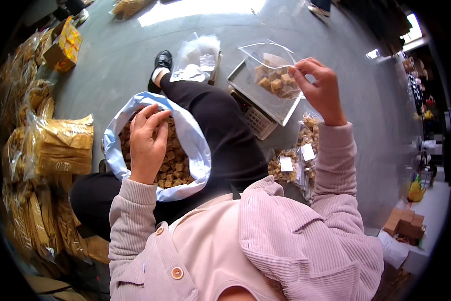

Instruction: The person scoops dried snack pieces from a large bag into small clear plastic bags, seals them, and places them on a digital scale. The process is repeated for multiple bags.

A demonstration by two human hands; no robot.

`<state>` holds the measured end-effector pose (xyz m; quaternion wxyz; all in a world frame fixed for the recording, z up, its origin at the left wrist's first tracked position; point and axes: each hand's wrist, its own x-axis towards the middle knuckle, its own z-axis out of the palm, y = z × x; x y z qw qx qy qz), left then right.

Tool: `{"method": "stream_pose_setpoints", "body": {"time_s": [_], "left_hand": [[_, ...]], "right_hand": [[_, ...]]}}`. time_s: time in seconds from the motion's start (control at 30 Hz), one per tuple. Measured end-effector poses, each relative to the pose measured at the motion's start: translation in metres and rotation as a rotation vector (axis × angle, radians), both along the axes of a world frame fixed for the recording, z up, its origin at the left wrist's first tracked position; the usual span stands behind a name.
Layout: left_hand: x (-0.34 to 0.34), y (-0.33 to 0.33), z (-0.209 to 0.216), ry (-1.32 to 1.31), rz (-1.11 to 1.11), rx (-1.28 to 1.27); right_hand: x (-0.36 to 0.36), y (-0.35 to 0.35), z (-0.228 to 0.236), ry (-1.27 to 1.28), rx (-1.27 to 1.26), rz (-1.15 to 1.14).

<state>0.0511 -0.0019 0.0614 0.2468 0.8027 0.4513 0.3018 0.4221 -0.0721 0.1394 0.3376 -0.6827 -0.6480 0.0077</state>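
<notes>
My right hand point(319, 88) pinches the open rim of a clear plastic bag point(266, 56). Several brown cubes point(277, 83) lie in that bag, which rests on the metal tray point(243, 80) of a weighing scale point(257, 122). On the left, my left hand point(149, 143) hovers over a white-blue sack point(196, 135) by my legs, its fingers bent and slightly apart. The sack's mouth is rolled wide, and it is filled with similar brown cubes point(176, 163). No cube shows in the left fingers; their undersides are hidden.
Filled bags with white labels point(285, 164) lie right of my leg. A stack of clear empty bags point(198, 55) sits beyond my shoe. Wrapped yellow-brown bundles point(65, 145) and a yellow carton point(65, 46) line the left. Brown boxes point(405, 223) stand far right.
</notes>
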Motion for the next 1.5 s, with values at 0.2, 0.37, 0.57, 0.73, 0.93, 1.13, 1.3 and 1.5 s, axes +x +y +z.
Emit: {"method": "stream_pose_setpoints", "body": {"time_s": [0.2,0.37,0.57,0.73,0.93,1.13,1.3,1.5], "left_hand": [[0.01,-0.007,-0.062,0.306,0.081,0.146],[0.01,-0.008,-0.09,0.243,0.075,0.113],[0.013,-0.009,-0.09,0.288,0.078,0.11],[0.015,-0.01,-0.097,0.254,0.093,0.102],[0.015,-0.006,-0.106,0.239,0.091,0.159],[0.013,-0.005,-0.108,0.248,0.078,0.201],[0.016,-0.005,-0.107,0.226,0.084,0.2],[0.015,-0.005,-0.108,0.224,0.078,0.197]], "right_hand": [[0.072,-0.001,-0.109,0.021,-0.23,-0.297],[0.102,0.014,-0.155,0.046,-0.268,-0.38],[0.11,0.012,-0.186,0.085,-0.114,-0.382],[0.124,0.0,-0.264,0.056,-0.445,-0.457],[0.11,-0.004,-0.264,0.034,-0.311,-0.472],[0.109,-0.007,-0.239,0.058,-0.171,-0.493],[0.112,-0.009,-0.236,0.172,-0.155,-0.492],[0.112,-0.008,-0.236,0.171,-0.116,-0.48]]}}
